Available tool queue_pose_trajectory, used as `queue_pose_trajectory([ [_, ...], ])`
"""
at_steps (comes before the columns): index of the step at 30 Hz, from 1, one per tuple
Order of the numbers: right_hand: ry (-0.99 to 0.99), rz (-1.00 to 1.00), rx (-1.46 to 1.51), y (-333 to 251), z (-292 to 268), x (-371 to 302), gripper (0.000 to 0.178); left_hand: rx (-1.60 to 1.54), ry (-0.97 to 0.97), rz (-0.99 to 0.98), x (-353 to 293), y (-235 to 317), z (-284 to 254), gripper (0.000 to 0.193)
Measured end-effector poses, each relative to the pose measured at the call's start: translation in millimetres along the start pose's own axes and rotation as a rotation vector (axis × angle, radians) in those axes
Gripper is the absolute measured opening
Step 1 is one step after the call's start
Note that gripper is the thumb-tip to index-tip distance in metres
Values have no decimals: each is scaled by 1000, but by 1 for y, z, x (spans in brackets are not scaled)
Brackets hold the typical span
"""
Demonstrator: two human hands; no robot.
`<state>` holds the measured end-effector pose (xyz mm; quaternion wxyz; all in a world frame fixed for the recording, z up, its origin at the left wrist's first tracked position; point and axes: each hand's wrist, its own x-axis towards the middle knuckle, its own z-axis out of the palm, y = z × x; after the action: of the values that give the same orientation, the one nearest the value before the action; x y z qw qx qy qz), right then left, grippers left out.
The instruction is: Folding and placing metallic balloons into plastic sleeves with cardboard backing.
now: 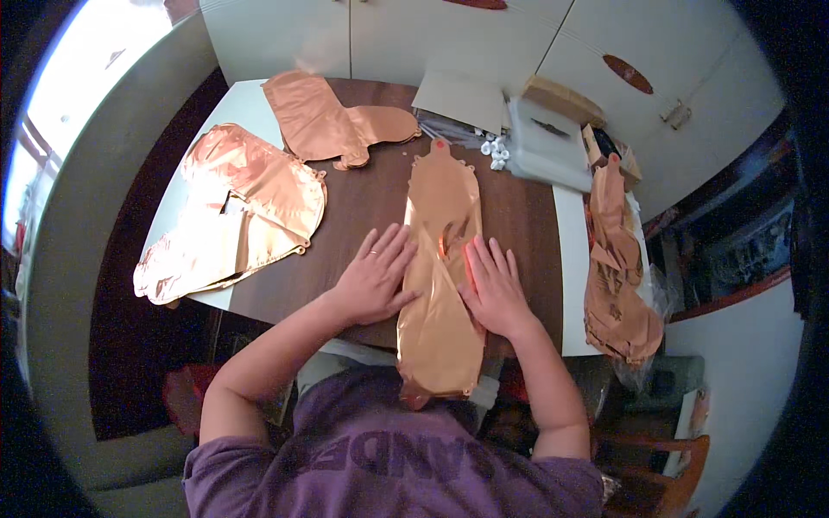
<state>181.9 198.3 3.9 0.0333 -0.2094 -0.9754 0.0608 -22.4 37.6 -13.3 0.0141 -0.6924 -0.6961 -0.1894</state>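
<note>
A long copper-coloured foil balloon (439, 345), uninflated, lies flat in front of me on the brown tabletop. Its near end hangs past the table's edge toward my body, and a small tab with a red spot sits at its far end. My left hand (377, 272) lies flat at its left edge, fingers stretched out and a ring on one of them. Along the right edge rests my right hand (495, 289), fingers also extended, the thumb reaching onto the foil. Creases run across the foil between my hands.
Other flat foil balloons lie at the left (268, 194), far left (332, 121) and right edge (617, 293). Toward the back are white plastic pieces (494, 151), a translucent box (553, 142), a grey-white board (462, 99) and a cardboard box (563, 101). White cabinets (449, 34) stand behind.
</note>
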Motion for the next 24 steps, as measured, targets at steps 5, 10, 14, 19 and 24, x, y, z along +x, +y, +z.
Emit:
queue_pose_trajectory([
  [5, 13, -20, 56, 3, 2, -1, 71, 45, -50, 53, 11, 8, 11, 82],
  [10, 12, -14, 78, 3, 2, -2, 71, 69, -59, 63, 12, 11, 9, 82],
  [14, 83, -50, 143, 6, 1, -3, 64, 91, -69, 61, 14, 13, 6, 83],
  [19, 112, -387, 333, -59, -37, -16, 24, 132, -79, 46, 13, 10, 9, 83],
  [24, 121, -362, 97, -101, -12, -30, 38, 104, -11, 57, 13, 12, 9, 83],
])
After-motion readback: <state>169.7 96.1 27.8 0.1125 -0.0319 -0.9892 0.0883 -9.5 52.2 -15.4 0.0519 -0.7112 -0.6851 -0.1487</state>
